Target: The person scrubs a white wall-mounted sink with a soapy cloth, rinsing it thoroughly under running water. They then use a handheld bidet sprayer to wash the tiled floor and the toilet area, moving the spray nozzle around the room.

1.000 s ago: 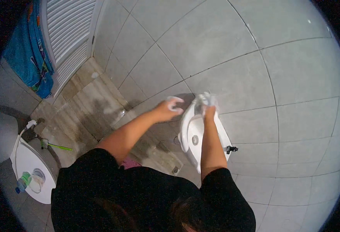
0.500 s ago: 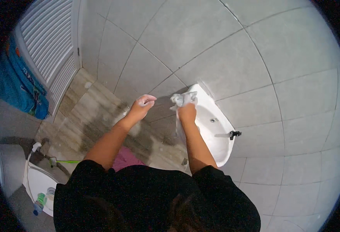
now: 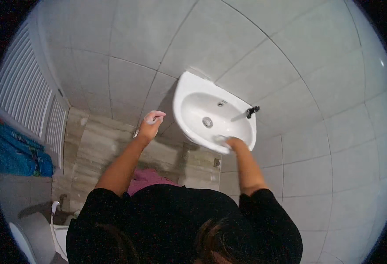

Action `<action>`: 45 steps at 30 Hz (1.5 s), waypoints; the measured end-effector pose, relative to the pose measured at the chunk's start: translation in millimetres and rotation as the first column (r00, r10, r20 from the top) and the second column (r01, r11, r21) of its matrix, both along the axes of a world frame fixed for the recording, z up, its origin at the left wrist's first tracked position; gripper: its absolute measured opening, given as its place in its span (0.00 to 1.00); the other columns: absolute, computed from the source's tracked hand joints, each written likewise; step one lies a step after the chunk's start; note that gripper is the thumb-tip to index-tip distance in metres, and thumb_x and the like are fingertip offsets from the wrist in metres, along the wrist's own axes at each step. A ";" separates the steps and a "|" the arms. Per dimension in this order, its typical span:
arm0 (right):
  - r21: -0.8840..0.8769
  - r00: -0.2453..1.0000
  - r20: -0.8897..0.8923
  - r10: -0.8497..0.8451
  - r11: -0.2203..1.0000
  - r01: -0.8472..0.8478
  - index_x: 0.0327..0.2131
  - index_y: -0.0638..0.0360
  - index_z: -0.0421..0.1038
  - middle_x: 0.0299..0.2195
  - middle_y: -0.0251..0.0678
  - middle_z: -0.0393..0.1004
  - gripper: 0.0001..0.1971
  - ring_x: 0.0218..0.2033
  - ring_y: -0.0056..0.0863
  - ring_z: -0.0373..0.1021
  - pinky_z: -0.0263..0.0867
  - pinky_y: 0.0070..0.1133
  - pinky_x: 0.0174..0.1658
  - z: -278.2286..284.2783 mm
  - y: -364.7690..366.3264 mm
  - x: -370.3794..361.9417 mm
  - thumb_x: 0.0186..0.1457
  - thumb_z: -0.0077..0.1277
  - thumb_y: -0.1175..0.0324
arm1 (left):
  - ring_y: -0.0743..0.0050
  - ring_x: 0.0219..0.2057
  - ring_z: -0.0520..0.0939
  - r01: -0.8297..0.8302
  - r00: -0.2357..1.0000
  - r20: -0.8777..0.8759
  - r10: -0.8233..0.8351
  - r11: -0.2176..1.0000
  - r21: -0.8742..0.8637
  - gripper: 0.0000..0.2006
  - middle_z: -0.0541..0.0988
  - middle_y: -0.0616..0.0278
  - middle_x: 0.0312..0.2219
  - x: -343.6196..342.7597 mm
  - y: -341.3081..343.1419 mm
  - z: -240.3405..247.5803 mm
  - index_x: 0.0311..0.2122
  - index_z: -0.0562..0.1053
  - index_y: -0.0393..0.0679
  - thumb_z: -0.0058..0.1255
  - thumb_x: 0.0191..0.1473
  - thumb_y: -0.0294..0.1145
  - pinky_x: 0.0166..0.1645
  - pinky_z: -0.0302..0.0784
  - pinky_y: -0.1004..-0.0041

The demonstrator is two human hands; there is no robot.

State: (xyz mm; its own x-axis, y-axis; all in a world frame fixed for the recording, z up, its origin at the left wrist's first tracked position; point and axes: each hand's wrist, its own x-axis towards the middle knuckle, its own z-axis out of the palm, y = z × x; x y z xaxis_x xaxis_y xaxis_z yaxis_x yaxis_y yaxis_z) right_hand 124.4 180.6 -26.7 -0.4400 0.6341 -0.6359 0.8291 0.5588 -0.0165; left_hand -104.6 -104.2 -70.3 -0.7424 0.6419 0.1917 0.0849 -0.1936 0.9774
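Note:
A white washbasin (image 3: 182, 94) is fixed to the tiled wall ahead of me. On its near rim, at the right, my right hand (image 3: 234, 143) presses a pale grey-white cloth (image 3: 221, 140); motion smears both, and the fingertips are hidden. Left of the basin and apart from it, my left hand (image 3: 151, 126) hovers in the air with loosely curved fingers. White foam shows on its palm and fingers, and I see no object in it.
A black tap (image 3: 252, 111) stands at the basin's right end. The drain (image 3: 207, 122) lies in the bowl. To the left are a white louvred door (image 3: 24, 77), a blue patterned towel (image 3: 19, 152) and part of a toilet (image 3: 61, 240). Tiled floor (image 3: 110, 141) stretches below.
My right hand has moved with the cloth from the basin's left end to the near right rim. The view has shifted, showing more of the bowl. My left hand stays raised.

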 end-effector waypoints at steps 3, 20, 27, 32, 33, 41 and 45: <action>-0.217 0.949 -0.306 -0.077 0.976 0.010 0.45 0.61 0.60 0.41 0.48 0.65 0.32 0.42 0.37 0.61 0.56 0.27 0.44 -14.7 -70.1 -81.5 0.43 0.41 0.45 | 0.72 0.32 0.70 -0.088 0.984 -0.158 0.084 0.996 -0.017 0.06 0.70 0.61 0.29 14.3 17.3 17.4 0.31 0.70 0.42 0.43 0.45 0.27 0.40 0.64 0.75; 0.368 0.975 -0.213 0.065 0.930 0.019 0.26 0.59 0.72 0.27 0.44 0.72 0.21 0.30 0.37 0.70 0.63 0.30 0.33 30.6 -74.5 -10.2 0.38 0.42 0.51 | 0.59 0.20 0.74 -0.081 0.287 -0.883 -0.371 0.909 -0.408 0.14 0.74 0.58 0.15 22.6 78.4 48.3 0.15 0.72 0.43 0.40 0.42 0.40 0.36 0.65 0.64; 0.576 0.711 -0.578 0.401 0.817 0.007 0.36 0.52 0.68 0.34 0.42 0.69 0.20 0.36 0.38 0.65 0.61 0.30 0.38 54.8 -96.9 23.4 0.38 0.46 0.54 | 0.58 0.21 0.73 -0.149 0.259 -0.915 -0.309 0.923 -0.354 0.14 0.74 0.58 0.16 19.7 80.8 38.4 0.15 0.72 0.43 0.40 0.40 0.40 0.36 0.65 0.63; 0.628 0.809 -0.581 0.084 0.679 0.380 0.29 0.53 0.72 0.33 0.37 0.71 0.15 0.33 0.34 0.67 0.60 0.30 0.38 67.1 -47.7 72.4 0.41 0.43 0.55 | 0.58 0.22 0.73 -0.169 0.183 -0.963 -0.198 0.959 -0.229 0.14 0.73 0.58 0.16 29.0 79.1 49.7 0.15 0.72 0.43 0.40 0.40 0.40 0.36 0.65 0.63; 0.515 0.863 -0.492 -0.113 0.761 0.393 0.29 0.54 0.72 0.32 0.38 0.71 0.16 0.32 0.34 0.68 0.60 0.30 0.38 65.1 -48.0 51.0 0.41 0.42 0.56 | 0.56 0.22 0.72 -0.187 0.164 -0.976 -0.144 0.967 -0.174 0.14 0.73 0.57 0.16 24.9 77.6 45.5 0.14 0.72 0.42 0.40 0.40 0.40 0.35 0.65 0.62; 0.091 0.866 -0.493 0.085 0.995 -0.046 0.27 0.62 0.71 0.30 0.45 0.71 0.19 0.33 0.40 0.68 0.61 0.30 0.37 32.2 -105.2 -29.2 0.36 0.44 0.56 | 0.60 0.20 0.72 -0.105 0.223 -0.947 -0.233 0.960 -0.260 0.10 0.72 0.60 0.14 30.7 79.0 54.0 0.12 0.69 0.44 0.43 0.38 0.35 0.32 0.64 0.64; 0.218 0.964 -0.265 -0.035 0.971 0.095 0.32 0.60 0.71 0.34 0.45 0.70 0.26 0.35 0.38 0.68 0.61 0.28 0.37 29.7 -23.2 21.7 0.36 0.46 0.46 | 0.59 0.21 0.72 -0.113 0.125 -0.957 -0.261 0.955 -0.275 0.12 0.72 0.60 0.15 26.4 74.5 50.0 0.13 0.70 0.43 0.40 0.41 0.36 0.34 0.64 0.64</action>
State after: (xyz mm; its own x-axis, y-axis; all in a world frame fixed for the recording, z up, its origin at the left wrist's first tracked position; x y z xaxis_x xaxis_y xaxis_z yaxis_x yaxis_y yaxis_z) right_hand 146.1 157.4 3.0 -0.5226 0.7807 -0.3426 0.8480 0.5178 -0.1134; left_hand -78.2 -29.7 -20.3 0.0235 0.8341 0.5511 0.9959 -0.0677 0.0601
